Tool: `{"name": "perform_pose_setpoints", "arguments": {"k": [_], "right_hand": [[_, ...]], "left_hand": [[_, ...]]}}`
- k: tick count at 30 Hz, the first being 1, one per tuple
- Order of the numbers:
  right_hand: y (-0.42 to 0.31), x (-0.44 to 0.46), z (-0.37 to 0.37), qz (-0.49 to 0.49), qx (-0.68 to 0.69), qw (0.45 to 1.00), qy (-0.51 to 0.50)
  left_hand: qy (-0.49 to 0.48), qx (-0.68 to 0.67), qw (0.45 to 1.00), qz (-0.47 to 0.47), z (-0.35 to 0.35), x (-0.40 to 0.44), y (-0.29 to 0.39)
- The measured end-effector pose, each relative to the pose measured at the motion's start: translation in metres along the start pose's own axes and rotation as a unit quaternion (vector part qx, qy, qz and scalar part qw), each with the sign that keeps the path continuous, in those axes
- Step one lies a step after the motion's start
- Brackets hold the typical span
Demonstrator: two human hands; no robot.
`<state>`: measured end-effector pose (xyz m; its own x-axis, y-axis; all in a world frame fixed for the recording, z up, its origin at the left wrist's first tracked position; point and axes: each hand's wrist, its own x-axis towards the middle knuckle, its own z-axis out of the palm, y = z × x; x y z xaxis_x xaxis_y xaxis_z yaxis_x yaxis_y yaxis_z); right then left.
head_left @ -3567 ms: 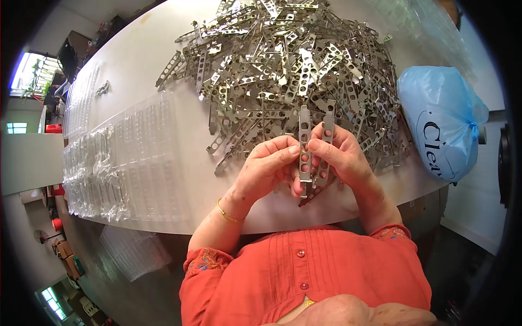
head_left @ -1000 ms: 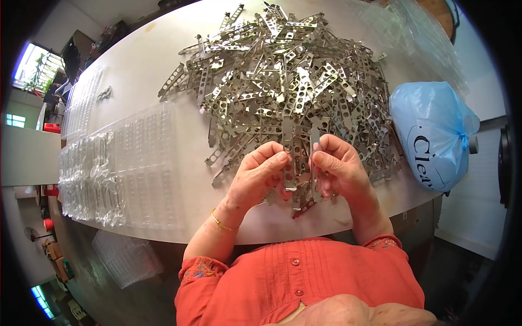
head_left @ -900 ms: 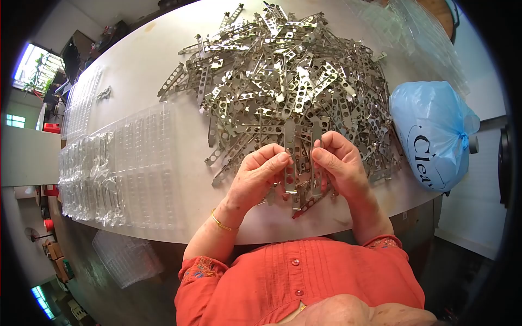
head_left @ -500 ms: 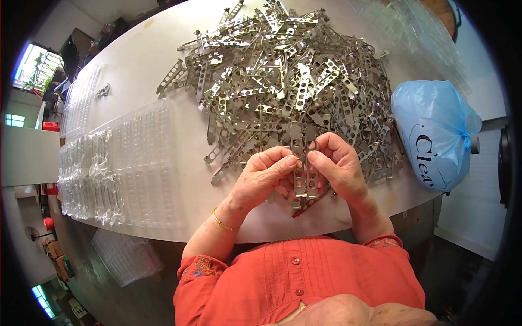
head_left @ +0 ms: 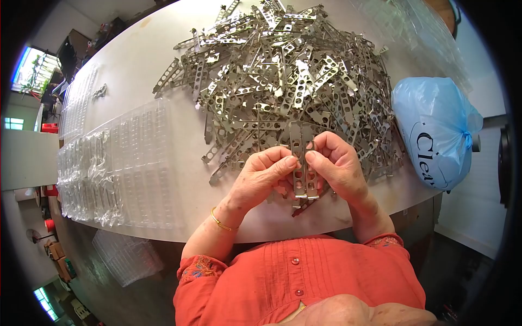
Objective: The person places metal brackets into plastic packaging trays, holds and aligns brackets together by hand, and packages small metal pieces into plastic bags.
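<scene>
Two flat metal strips with round holes are held upright side by side at the near edge of a pile. My left hand (head_left: 267,173) pinches the left perforated metal strip (head_left: 298,181) between thumb and fingers. The right perforated metal strip (head_left: 311,182) is pinched by my right hand (head_left: 338,164). Both strips show bent shiny tabs at their lower ends. Behind them spreads a large heap of similar metal strips (head_left: 283,81). Some fingertips are hidden behind the held strips.
Clear plastic trays (head_left: 142,163) lie at the left, with wrapped strips (head_left: 89,179) in their left part. A tied blue plastic bag (head_left: 432,130) stands at the right edge of the table (head_left: 190,212). Clear plastic sheeting (head_left: 413,38) lies at the far right.
Hardly anything differs. The camera view has shifted slightly, while both hands keep hold of the two strips in nearly the same place.
</scene>
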<state>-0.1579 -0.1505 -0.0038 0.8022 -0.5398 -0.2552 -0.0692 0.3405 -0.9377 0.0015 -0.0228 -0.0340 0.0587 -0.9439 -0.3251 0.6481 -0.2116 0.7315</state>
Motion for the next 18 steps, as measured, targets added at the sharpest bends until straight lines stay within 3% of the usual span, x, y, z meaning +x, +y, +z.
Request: {"name": "perform_pose_setpoints", "arguments": {"k": [18], "right_hand": [[-0.0022,-0.0008,0.0004,0.011,-0.012,1.000,0.003]], "left_hand": [[-0.002,-0.003,1.000,-0.001,-0.0007,0.0000,-0.0006]]}}
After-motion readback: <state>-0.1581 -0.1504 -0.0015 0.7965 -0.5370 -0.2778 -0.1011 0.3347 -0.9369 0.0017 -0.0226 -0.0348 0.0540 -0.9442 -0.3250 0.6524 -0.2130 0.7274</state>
